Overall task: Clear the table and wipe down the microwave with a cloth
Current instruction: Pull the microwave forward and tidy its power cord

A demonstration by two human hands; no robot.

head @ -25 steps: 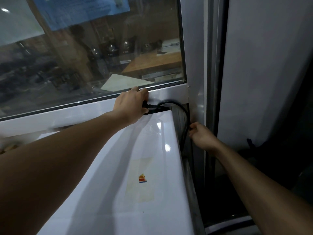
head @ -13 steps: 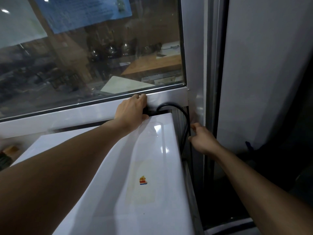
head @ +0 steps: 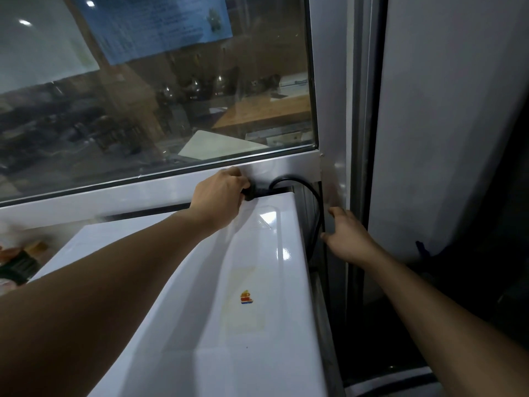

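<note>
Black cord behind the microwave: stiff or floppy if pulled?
Probably springy, not limp: the cord holds an arch from the plug in the left hand. It may snag beside the microwave, near the right hand.

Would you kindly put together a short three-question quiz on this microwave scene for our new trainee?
1. True or false: the left hand grips the black plug at the back edge of the white microwave.
2. Which way does the black cable run from the plug? A) left along the window frame B) in an arc to the right, then down the microwave's right side C) across the microwave's top towards the camera
3. Fill in: the small coloured sticker sits on the microwave's ____.

Key: 1 true; 2 B; 3 top. The right hand is at the cable beside the microwave.
</note>
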